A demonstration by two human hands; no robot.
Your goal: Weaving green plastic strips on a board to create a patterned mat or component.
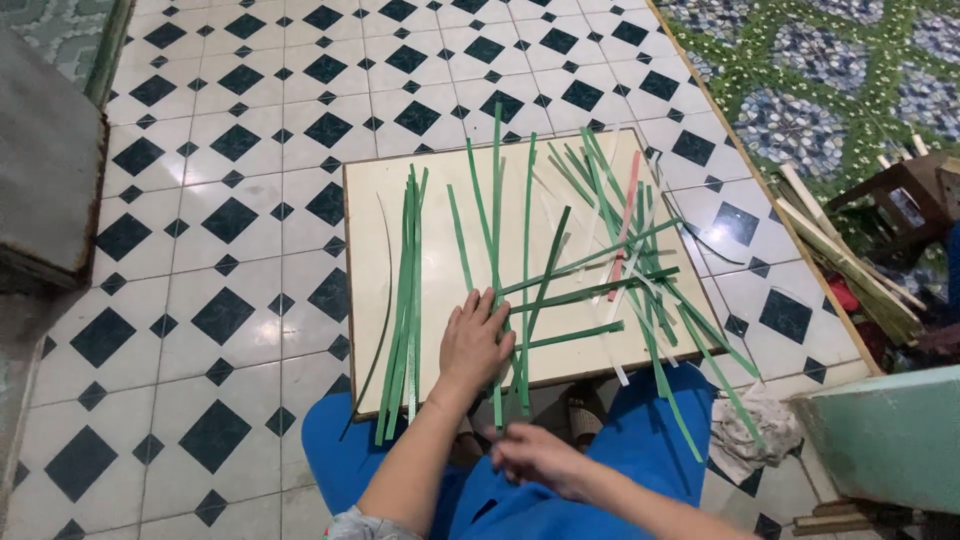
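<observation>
While we look down over blue-clad knees, our left hand [475, 345] lies flat, fingers spread, on the cream square board [440, 250] that rests on the floor, pinning several long green strips [497, 250] that run from near to far. Our right hand [535, 458] hovers nearer, just past the board's near edge, fingers loosely curled around the near ends of those strips; it is blurred, so we cannot tell how firm the hold is. To the left on the board, a tidy bundle of green strips [408, 290] lies parallel, its near ends hanging over the edge. To the right, a loose crisscross heap of green and pale strips [630, 260] spreads out, one pinkish strip [625, 225] among them. The black-and-white diamond tiled floor [230, 200] surrounds the board. At the far right, a floral mat [820, 80], pale wooden slats [840, 260] and a crumpled cloth [750, 430] lie near a green box corner [890, 440].
</observation>
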